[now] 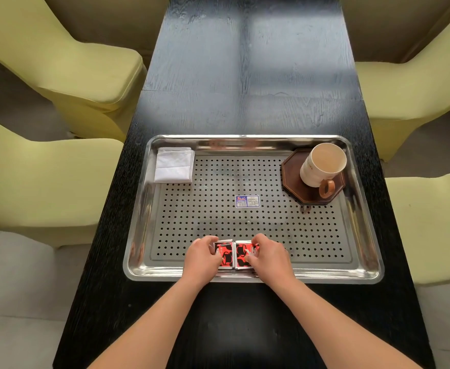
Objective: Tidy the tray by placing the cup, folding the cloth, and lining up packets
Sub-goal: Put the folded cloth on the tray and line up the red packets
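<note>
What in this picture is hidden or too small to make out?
Head view, the only one:
- Red packets: the left hand and right hand cover their outer sides, so their count is unclear.
- Sticker on the tray: print too small to read.
- Cup: its lettering is too small; it hides part of the coaster.
- Folded cloth: its layers can't be counted.

One head-worn camera looked forward and steeply down from the table's (245, 75) near end, close over the tray's (362, 209) near edge.
</note>
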`<state>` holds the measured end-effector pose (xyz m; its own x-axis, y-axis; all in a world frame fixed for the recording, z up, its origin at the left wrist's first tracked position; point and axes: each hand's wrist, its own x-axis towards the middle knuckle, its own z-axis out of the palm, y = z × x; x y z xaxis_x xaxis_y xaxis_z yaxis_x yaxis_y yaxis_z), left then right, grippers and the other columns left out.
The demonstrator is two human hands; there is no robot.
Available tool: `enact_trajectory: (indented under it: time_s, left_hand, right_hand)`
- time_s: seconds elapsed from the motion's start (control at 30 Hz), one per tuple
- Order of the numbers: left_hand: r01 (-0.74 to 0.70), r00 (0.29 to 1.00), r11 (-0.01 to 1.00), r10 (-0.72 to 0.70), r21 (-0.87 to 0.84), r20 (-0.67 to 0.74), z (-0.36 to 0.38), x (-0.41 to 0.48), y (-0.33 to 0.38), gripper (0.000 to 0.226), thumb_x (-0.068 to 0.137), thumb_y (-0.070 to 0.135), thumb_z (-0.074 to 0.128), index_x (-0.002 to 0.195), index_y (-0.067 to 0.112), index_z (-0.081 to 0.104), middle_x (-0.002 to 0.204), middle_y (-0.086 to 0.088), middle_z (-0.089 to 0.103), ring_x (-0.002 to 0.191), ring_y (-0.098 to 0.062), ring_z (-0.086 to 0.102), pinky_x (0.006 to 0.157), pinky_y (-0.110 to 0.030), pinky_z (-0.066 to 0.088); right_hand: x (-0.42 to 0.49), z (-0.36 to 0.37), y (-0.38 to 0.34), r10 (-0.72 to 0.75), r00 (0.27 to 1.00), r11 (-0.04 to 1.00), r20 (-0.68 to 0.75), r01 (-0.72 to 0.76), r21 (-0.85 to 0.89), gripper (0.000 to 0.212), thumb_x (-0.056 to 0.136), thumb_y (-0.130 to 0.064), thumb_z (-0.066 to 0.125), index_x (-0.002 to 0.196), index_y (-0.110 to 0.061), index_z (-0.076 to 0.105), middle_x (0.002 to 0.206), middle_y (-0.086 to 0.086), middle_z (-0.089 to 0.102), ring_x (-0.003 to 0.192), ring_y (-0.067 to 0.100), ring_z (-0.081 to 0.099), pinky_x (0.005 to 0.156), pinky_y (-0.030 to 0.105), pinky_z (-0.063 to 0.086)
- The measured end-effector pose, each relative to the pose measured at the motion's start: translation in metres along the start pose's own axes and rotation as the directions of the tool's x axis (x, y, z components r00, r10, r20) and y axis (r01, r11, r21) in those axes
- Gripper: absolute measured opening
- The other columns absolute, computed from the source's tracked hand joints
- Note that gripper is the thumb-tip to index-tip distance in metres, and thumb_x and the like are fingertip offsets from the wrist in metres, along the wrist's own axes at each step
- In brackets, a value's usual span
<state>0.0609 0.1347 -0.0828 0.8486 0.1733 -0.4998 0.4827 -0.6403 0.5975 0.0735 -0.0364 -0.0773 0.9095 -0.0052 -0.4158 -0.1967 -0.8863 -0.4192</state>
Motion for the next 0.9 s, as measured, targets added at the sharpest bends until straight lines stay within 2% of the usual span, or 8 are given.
enact_trajectory:
  time_s: [0.2, 0.3, 0.37, 0.43, 0.5, 0.57, 0.73, 0.9]
  left_hand:
    - [0.026, 1.000, 0.999, -0.026, -0.029, -0.010, -0.001, 0.001, -0.001, 0.044, 0.089, 0.010, 0.063, 0.132, 0.017, 0.060, 0.106, -0.007, 0.064, 0.094, -0.018, 0.062, 0.085, -0.033, 0.055]
    - [0.029, 0.998, 0.999, -0.030, -0.021, -0.049, 0.001, 0.002, -0.001, 0.044, 0.088, 0.010, 0.061, 0.131, 0.017, 0.061, 0.108, -0.004, 0.059, 0.093, -0.014, 0.057, 0.080, -0.025, 0.045]
    - [0.026, 0.997, 1.000, -0.026, -0.005, -0.072, 0.002, 0.004, -0.001, 0.042, 0.088, 0.010, 0.060, 0.130, 0.016, 0.062, 0.112, -0.003, 0.056, 0.094, -0.012, 0.054, 0.076, -0.021, 0.039]
    - [0.017, 0.998, 1.000, -0.015, 0.023, -0.057, 0.004, 0.004, 0.000, 0.044, 0.089, 0.011, 0.059, 0.132, 0.016, 0.061, 0.115, -0.002, 0.054, 0.095, -0.011, 0.052, 0.077, -0.021, 0.040]
    - [0.007, 1.000, 0.998, -0.006, 0.067, -0.007, 0.005, 0.005, 0.002, 0.048, 0.089, 0.012, 0.059, 0.136, 0.018, 0.057, 0.117, 0.000, 0.049, 0.097, -0.012, 0.053, 0.078, -0.025, 0.047]
    - [-0.010, 0.999, 0.993, 0.005, 0.116, 0.040, 0.006, 0.007, 0.005, 0.048, 0.087, 0.015, 0.060, 0.135, 0.023, 0.057, 0.114, 0.004, 0.044, 0.097, -0.012, 0.054, 0.077, -0.027, 0.050]
    - [-0.048, 0.997, 0.979, 0.036, 0.196, 0.065, 0.007, 0.009, 0.008, 0.046, 0.087, 0.024, 0.065, 0.132, 0.024, 0.059, 0.115, 0.003, 0.046, 0.103, -0.014, 0.053, 0.088, -0.033, 0.052]
    - [-0.041, 0.999, 0.982, 0.037, 0.183, 0.025, 0.008, 0.010, 0.005, 0.041, 0.088, 0.025, 0.071, 0.128, 0.025, 0.061, 0.112, 0.005, 0.045, 0.095, -0.010, 0.051, 0.076, -0.024, 0.045]
  right_hand:
    - [0.000, 0.002, 0.005, -0.002, 1.000, 0.999, -0.008, 0.003, 0.034, 0.040, 0.085, -0.033, 0.076, 0.120, -0.021, 0.061, 0.098, -0.002, 0.070, 0.089, 0.015, 0.064, 0.073, 0.027, 0.050]
    - [-0.001, -0.003, 0.017, 0.012, 0.997, 0.998, -0.079, -0.007, 0.055, 0.039, 0.086, -0.035, 0.075, 0.120, -0.021, 0.062, 0.093, -0.006, 0.060, 0.084, 0.011, 0.057, 0.069, 0.024, 0.046]
    - [-0.002, -0.007, 0.027, 0.035, 0.992, 0.998, -0.125, -0.029, 0.049, 0.039, 0.087, -0.036, 0.074, 0.120, -0.021, 0.062, 0.097, -0.006, 0.054, 0.086, 0.011, 0.055, 0.072, 0.025, 0.047]
    - [-0.003, -0.008, 0.035, 0.038, 0.994, 0.999, -0.101, -0.037, 0.013, 0.042, 0.088, -0.037, 0.071, 0.126, -0.022, 0.060, 0.102, -0.005, 0.050, 0.090, 0.012, 0.054, 0.076, 0.026, 0.048]
    - [-0.004, -0.007, 0.039, 0.008, 0.999, 0.999, -0.037, -0.009, -0.031, 0.048, 0.088, -0.039, 0.070, 0.133, -0.026, 0.057, 0.105, -0.005, 0.048, 0.096, 0.014, 0.052, 0.081, 0.027, 0.049]
    - [-0.004, -0.007, 0.039, -0.024, 1.000, 0.997, 0.000, 0.024, -0.078, 0.049, 0.087, -0.046, 0.068, 0.132, -0.030, 0.056, 0.108, -0.004, 0.050, 0.102, 0.015, 0.051, 0.086, 0.030, 0.049]
    - [0.002, -0.010, 0.034, -0.036, 0.998, 0.993, 0.043, 0.041, -0.108, 0.050, 0.085, -0.050, 0.068, 0.128, -0.029, 0.057, 0.113, -0.002, 0.055, 0.108, 0.018, 0.051, 0.087, 0.031, 0.047]
    - [0.004, -0.013, 0.031, -0.053, 0.997, 0.990, 0.050, 0.059, -0.125, 0.053, 0.084, -0.056, 0.067, 0.131, -0.037, 0.053, 0.111, -0.004, 0.053, 0.110, 0.016, 0.049, 0.082, 0.031, 0.049]
